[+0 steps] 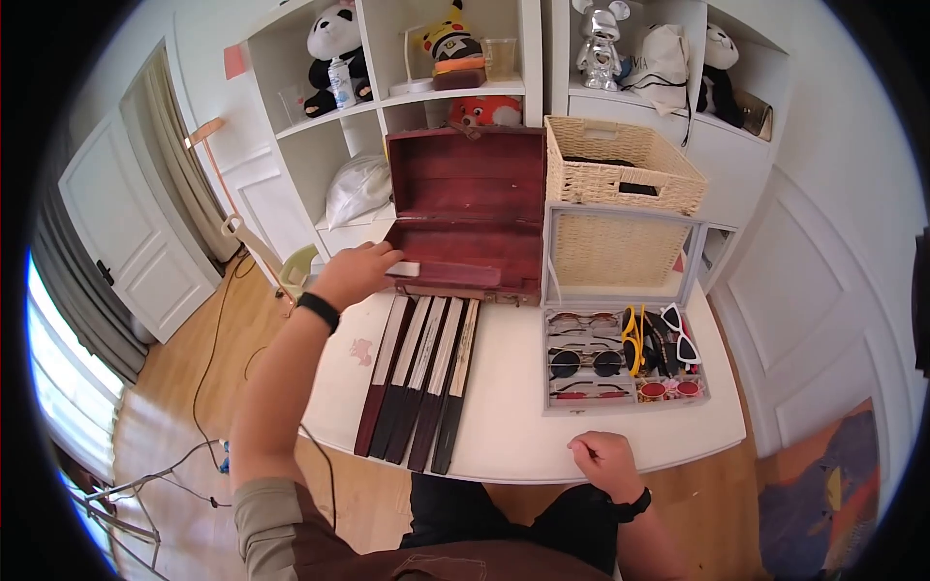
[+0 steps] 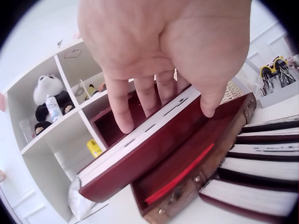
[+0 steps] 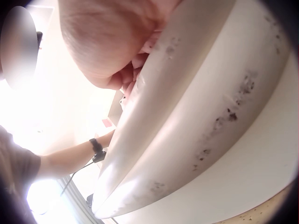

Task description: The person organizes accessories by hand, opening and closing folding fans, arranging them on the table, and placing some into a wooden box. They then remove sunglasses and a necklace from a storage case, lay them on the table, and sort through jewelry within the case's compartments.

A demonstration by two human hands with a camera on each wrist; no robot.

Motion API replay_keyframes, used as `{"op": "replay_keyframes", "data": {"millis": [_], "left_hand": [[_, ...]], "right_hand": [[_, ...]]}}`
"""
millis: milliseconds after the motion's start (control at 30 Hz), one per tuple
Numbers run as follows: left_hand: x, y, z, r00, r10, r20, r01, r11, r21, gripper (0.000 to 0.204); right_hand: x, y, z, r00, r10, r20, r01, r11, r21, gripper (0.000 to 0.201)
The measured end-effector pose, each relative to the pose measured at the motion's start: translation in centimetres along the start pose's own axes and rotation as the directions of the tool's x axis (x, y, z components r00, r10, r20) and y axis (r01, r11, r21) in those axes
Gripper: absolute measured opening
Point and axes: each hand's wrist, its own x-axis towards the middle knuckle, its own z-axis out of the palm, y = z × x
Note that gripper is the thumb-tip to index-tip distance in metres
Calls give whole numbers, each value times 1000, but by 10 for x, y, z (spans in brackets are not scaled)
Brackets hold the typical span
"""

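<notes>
My left hand (image 1: pixel 358 273) (image 2: pixel 163 46) grips a dark red book (image 1: pixel 460 275) (image 2: pixel 140 156) with white page edges, thumb on one cover and fingers on the other. The book is tilted over the front of an open dark red chest (image 1: pixel 465 174) (image 2: pixel 187 161). Several books (image 1: pixel 418 387) (image 2: pixel 261 168) stand in a row in front of the chest, page edges up. At the table's front edge, my right hand (image 1: pixel 605 460) (image 3: pixel 117 42) rests with its fingers loosely curled and nothing seen in it.
On the white table (image 1: pixel 513 426) (image 3: pixel 252 172), a grey case (image 1: pixel 552 399) of sunglasses with its lid raised lies to the right. Behind it is a woven basket (image 1: pixel 668 184). White shelves (image 1: pixel 373 116) with plush toys stand at the back.
</notes>
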Motion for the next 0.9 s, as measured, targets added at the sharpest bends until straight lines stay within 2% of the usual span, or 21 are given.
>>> {"op": "replay_keyframes", "data": {"millis": [100, 133, 167, 267, 300, 500, 633, 767, 833, 867, 900], "left_hand": [[64, 10, 35, 999, 26, 36, -26, 1000, 16, 36], [82, 14, 46, 997, -7, 82, 4, 999, 37, 35], [94, 18, 56, 997, 5, 73, -7, 1000, 29, 35], [125, 26, 81, 978, -81, 191, 69, 996, 64, 36], [131, 27, 88, 980, -73, 185, 63, 996, 59, 36], [144, 12, 129, 941, -181, 287, 187, 982, 6, 39], [145, 12, 130, 908, -242, 343, 242, 969, 45, 37], [141, 5, 142, 927, -200, 317, 225, 974, -42, 40], [139, 0, 151, 959, -117, 258, 170, 967, -191, 41], [139, -3, 153, 957, -96, 272, 166, 955, -247, 41], [138, -6, 156, 957, -99, 272, 169, 954, -247, 41]], "right_hand": [[0, -2, -1, 1000, 18, -10, -18, 1000, 0, 8], [1, -1, -1, 1000, -7, -11, 6, 1000, -6, 7], [0, 1, -1, 1000, -28, -8, 28, 1000, -11, 7], [-2, 2, 0, 999, -41, -18, 40, 998, -39, 6], [-2, 3, -1, 999, -43, -12, 42, 998, -38, 6], [2, 3, -2, 999, -40, 12, 40, 998, -43, 6], [3, 4, -3, 998, -51, 21, 52, 998, -47, 6], [3, 4, -3, 999, -18, 36, 19, 1000, -15, 6], [3, 5, -2, 1000, -23, 16, 23, 1000, -11, 5], [3, 5, -2, 999, -27, 20, 27, 1000, -8, 5], [3, 5, -2, 999, -26, 21, 27, 1000, -6, 5]]}}
